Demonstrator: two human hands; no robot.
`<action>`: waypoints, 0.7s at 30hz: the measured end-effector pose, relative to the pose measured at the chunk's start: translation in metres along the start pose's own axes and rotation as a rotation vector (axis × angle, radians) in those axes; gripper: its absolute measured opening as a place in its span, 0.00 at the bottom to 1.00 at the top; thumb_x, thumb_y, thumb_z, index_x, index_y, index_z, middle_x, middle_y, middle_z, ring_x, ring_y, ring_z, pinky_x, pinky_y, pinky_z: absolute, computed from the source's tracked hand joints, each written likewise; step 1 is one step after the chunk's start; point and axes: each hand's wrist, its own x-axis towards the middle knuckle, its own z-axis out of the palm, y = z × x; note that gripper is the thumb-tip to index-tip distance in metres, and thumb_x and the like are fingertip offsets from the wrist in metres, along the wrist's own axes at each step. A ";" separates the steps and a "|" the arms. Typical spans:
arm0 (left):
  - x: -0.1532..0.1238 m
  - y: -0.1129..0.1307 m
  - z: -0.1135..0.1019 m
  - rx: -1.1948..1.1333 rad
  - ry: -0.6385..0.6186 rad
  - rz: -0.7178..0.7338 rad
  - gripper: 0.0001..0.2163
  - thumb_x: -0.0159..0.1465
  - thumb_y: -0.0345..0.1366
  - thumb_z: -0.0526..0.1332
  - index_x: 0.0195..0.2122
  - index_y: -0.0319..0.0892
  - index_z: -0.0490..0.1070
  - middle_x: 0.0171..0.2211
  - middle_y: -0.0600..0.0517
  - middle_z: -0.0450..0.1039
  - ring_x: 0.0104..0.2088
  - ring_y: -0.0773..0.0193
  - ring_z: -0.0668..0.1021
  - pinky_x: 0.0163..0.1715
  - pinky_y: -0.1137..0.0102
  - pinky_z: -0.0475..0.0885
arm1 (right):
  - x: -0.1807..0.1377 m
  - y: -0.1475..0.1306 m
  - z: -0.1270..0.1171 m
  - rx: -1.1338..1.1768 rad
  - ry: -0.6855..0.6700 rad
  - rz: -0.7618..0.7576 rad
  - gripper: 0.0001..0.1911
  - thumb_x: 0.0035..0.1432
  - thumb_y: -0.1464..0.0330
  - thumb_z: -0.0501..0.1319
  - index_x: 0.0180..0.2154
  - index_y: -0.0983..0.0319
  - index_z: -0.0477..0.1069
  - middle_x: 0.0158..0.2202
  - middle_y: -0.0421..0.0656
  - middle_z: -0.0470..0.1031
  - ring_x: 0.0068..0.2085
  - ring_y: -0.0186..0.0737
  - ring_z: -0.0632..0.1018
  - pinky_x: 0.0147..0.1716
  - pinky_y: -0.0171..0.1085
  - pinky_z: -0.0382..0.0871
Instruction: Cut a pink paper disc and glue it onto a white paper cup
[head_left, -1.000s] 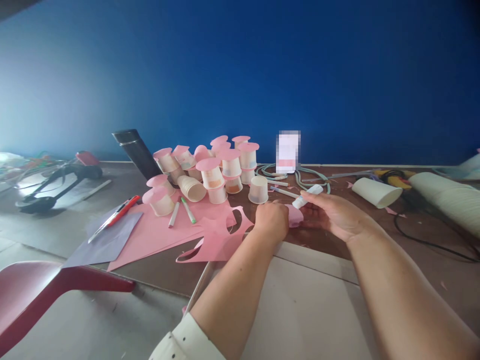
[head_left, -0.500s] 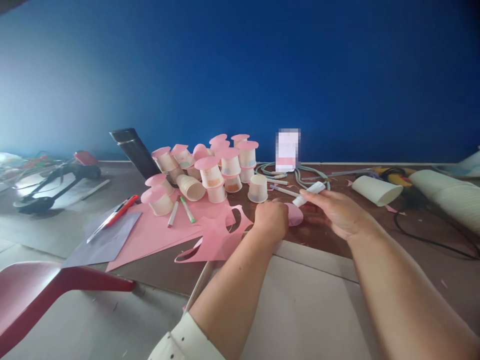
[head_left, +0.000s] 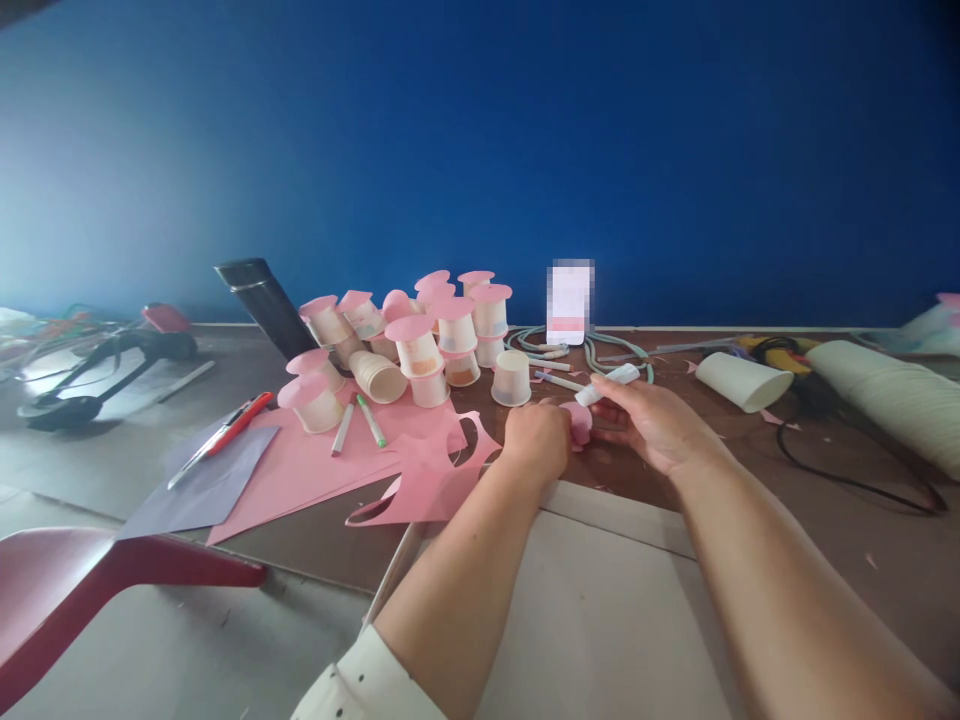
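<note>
My left hand (head_left: 536, 440) is closed, pinching a small pink paper disc (head_left: 579, 420) just above the brown tabletop. My right hand (head_left: 654, 425) is closed round a white glue tube (head_left: 607, 384), whose tip points left toward the disc. Behind my hands stands a cluster of small paper cups with pink paper caps (head_left: 420, 335); one uncapped cup (head_left: 511, 378) is nearest. Cut pink paper sheets (head_left: 360, 455) lie to the left of my left hand.
Two markers (head_left: 360, 425) and a red utility knife (head_left: 225, 432) rest on the paper. A black flask (head_left: 266, 305) leans at the back. A tipped white cup (head_left: 742, 381), a cup stack (head_left: 892, 400), cables (head_left: 847, 440) and a red chair (head_left: 97, 580) surround the area.
The pink disc has been drawn in closer between my hands and shows smaller. My right hand with the glue tube has shifted slightly left toward it.
</note>
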 end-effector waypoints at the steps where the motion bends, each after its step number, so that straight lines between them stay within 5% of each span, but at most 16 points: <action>1: 0.000 0.000 0.000 0.000 0.003 0.002 0.11 0.61 0.33 0.60 0.42 0.48 0.80 0.47 0.49 0.77 0.44 0.54 0.81 0.42 0.65 0.75 | 0.000 0.000 0.000 0.011 0.001 -0.007 0.08 0.56 0.64 0.70 0.31 0.61 0.76 0.33 0.42 0.77 0.32 0.36 0.75 0.24 0.34 0.76; 9: 0.000 0.000 0.001 0.039 0.002 -0.010 0.11 0.62 0.34 0.61 0.44 0.43 0.78 0.47 0.46 0.78 0.44 0.54 0.81 0.41 0.66 0.75 | -0.001 -0.003 0.001 0.135 0.008 -0.027 0.05 0.55 0.68 0.70 0.30 0.61 0.76 0.30 0.40 0.76 0.29 0.33 0.73 0.26 0.34 0.77; 14: 0.003 0.000 0.007 0.053 0.027 -0.025 0.13 0.64 0.45 0.62 0.45 0.45 0.78 0.46 0.46 0.78 0.45 0.53 0.81 0.41 0.65 0.75 | -0.002 -0.005 0.001 0.124 0.053 -0.048 0.05 0.53 0.67 0.71 0.30 0.60 0.76 0.32 0.39 0.77 0.29 0.33 0.73 0.26 0.33 0.77; 21: -0.001 0.008 -0.008 0.025 -0.050 -0.069 0.17 0.64 0.49 0.61 0.46 0.44 0.78 0.51 0.47 0.77 0.46 0.54 0.80 0.44 0.64 0.74 | -0.003 -0.003 0.001 0.077 0.030 -0.085 0.09 0.50 0.64 0.72 0.30 0.59 0.75 0.32 0.41 0.78 0.30 0.35 0.74 0.30 0.36 0.77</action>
